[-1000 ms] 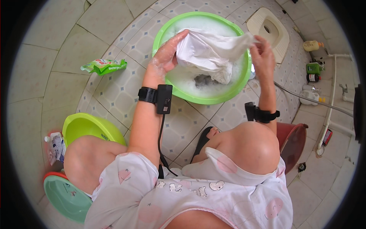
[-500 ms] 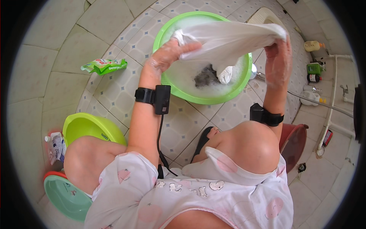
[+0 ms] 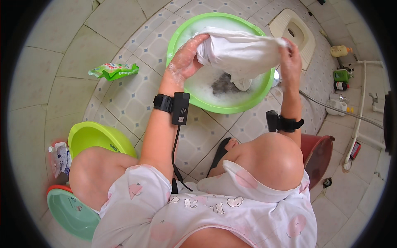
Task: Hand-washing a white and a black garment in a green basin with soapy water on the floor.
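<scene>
A wet white cloth [image 3: 244,47] is stretched between my two hands over a light-green basin [image 3: 228,110]. My left hand [image 3: 185,58], flecked with suds, is closed on the bunched left end of the cloth. At the other end, my right hand [image 3: 291,62] grips the cloth with bent fingers, above the basin's right rim. Part of the cloth sags toward the foamy water. Inside the basin, dark grey fabric [image 3: 225,84] lies in the suds, next to a white bunch of fabric [image 3: 243,84].
A green detergent bag [image 3: 113,71] lies on the tiles at left. Yellow-green [image 3: 99,134] and teal [image 3: 74,213] basins stand by my left knee, a red bucket [image 3: 316,157] by my right. A squat toilet [image 3: 285,20], a shower hose [image 3: 331,108] and several bottles [image 3: 341,75] are at right.
Both hands have drawn closer together and the cloth has lost its wide spread, now hanging narrower. My right hand has come down and left, uncovering the squat toilet.
</scene>
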`<state>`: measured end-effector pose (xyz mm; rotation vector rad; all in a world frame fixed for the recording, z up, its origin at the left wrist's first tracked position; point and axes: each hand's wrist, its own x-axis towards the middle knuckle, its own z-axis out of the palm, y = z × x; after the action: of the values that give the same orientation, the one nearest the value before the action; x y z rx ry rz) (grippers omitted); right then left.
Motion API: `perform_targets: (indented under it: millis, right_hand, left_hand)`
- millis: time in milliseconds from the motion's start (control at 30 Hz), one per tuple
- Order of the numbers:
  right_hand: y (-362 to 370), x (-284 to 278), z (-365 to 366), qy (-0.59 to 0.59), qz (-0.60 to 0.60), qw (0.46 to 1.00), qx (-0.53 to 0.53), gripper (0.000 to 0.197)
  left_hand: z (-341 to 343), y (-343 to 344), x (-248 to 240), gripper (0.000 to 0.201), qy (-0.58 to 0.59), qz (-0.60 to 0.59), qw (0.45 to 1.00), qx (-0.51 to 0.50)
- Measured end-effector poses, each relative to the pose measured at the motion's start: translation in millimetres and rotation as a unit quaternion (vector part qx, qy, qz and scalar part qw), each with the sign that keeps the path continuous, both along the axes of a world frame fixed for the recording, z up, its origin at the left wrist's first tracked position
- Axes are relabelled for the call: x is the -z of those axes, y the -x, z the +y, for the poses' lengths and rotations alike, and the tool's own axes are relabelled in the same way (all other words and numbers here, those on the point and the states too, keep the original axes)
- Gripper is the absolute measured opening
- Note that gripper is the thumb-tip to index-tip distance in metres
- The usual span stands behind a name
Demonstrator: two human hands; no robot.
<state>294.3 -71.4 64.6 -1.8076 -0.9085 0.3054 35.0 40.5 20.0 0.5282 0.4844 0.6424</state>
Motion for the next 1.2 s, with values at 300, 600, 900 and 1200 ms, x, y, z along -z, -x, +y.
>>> perform_targets:
  millis: [300, 600, 900, 1200]
  right_hand:
    - [68.5, 37.1, -10.4, 0.201, -0.171, 0.946, -0.187, 0.032]
    - [65.5, -49.2, 0.0, -0.144, 0.341, 0.915, -0.161, 0.024]
    - [39.2, -75.6, -14.6, -0.212, 0.386, 0.889, -0.13, 0.027]
    - [-2.2, -36.3, 1.1, -0.218, 0.326, 0.913, -0.113, 0.025]
  left_hand:
    - [2.1, 3.6, -39.8, 0.041, 0.032, -0.152, 0.988, -0.012]
    - [-2.1, -0.4, -30.7, 0.061, -0.365, 0.252, 0.895, 0.056]
    - [9.0, 9.9, 30.0, 0.048, -0.227, 0.011, 0.971, -0.069]
    - [9.3, 11.6, -9.4, 0.041, -0.087, 0.096, 0.992, -0.005]
